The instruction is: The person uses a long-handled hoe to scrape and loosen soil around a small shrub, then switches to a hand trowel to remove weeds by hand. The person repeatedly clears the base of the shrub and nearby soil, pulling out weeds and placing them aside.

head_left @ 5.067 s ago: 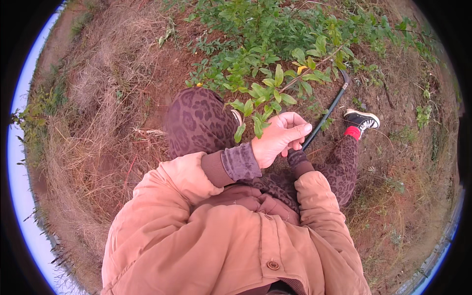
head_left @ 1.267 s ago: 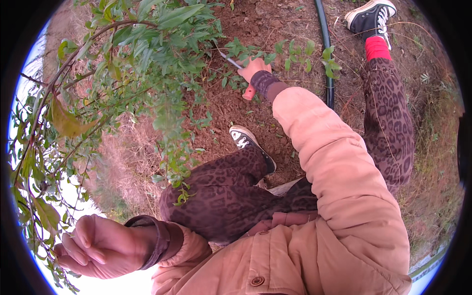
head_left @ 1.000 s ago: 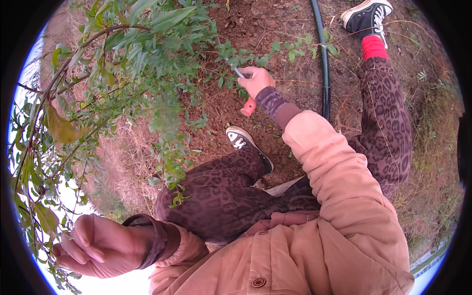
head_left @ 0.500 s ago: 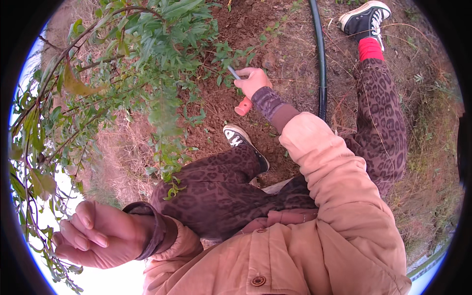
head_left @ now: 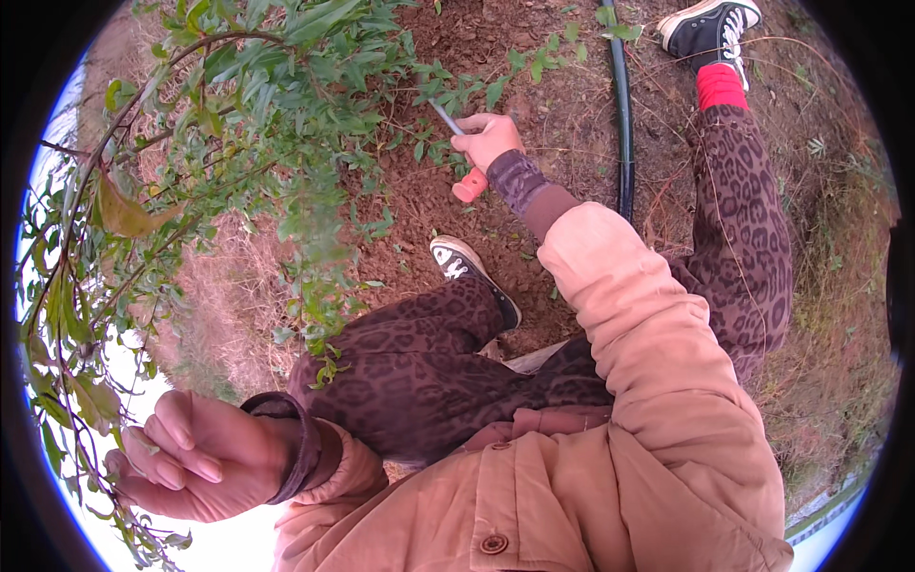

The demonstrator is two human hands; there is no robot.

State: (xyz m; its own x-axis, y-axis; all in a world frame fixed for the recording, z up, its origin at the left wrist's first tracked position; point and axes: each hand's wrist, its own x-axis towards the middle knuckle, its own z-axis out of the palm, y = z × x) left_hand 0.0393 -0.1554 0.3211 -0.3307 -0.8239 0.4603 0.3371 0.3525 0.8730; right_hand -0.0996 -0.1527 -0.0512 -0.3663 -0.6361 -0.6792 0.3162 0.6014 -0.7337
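My right hand [head_left: 491, 139] is closed round the orange-red handle of a hand tool [head_left: 469, 185]. The handle's round butt sticks out below my fist. From the other side a thin grey metal shaft points into the leaves, which hide its working end. Beside it grows a leafy green shrub [head_left: 324, 105], with reddish-brown loose soil [head_left: 410, 224] under it. My left hand [head_left: 205, 458] is raised at the lower left, palm turned up, its fingers curled in. Nothing shows in it. Thin drooping twigs pass close to its fingertips.
A black hose [head_left: 621, 114] runs over the ground right of my right hand. My left shoe [head_left: 474, 272] stands on the soil, and my right shoe [head_left: 710, 38] is stretched out at the far right. A curved branch [head_left: 114, 129] hangs at the left. Dry grass [head_left: 229, 296] lies beyond the shrub.
My right hand with the tool has shifted slightly away from me. The branch leaves at the left have moved a little outward and down. My left hand stays curled.
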